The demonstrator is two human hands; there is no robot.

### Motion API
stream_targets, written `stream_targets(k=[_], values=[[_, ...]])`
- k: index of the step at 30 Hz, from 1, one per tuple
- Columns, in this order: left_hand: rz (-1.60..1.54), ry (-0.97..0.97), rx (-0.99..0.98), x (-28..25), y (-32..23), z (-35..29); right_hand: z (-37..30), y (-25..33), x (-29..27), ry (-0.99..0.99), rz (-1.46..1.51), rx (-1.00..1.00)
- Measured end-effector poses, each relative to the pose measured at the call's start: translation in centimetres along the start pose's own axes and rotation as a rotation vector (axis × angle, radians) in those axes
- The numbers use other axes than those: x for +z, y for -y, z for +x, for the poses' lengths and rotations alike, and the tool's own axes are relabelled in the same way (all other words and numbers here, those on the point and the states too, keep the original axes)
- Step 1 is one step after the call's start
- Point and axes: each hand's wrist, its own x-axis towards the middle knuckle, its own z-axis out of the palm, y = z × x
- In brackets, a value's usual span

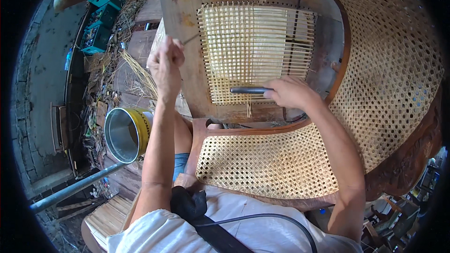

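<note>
In front of me lies a wooden frame [187, 72] with a half-woven cane panel [229, 51]. Cane strands cross densely on its left side, while mostly sideways strands span the right. My left hand [166, 63] is a slightly blurred fist beside the frame's left edge. From it a thin dark spike, like an awl [191, 39], points toward the row of holes along the panel's left border. Over the panel's lower part, my right hand [290, 92] grips a short dark metal bar [248, 90] that points left. Loose cane ends [249, 109] hang below it.
Finished cane seating [267, 164] in a carved wooden frame curves around below and to the right. A yellow bucket [140, 131] stands at left, near loose cane strips [140, 72], a metal pipe [77, 187] and green crates [96, 37]. Debris covers the ground there.
</note>
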Motion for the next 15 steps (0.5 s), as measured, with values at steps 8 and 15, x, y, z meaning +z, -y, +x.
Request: stream_targets(k=[8,15], values=[[0.247,0.237,-0.198,0.4,3.7,-10.5,-1.7,-0.3,4.7,0.127,0.064,0.089],[0.262,0.280,-0.239,0.9,5.1,-14.1,-3.8,-0.5,6.3,-0.010,0.201,0.085]])
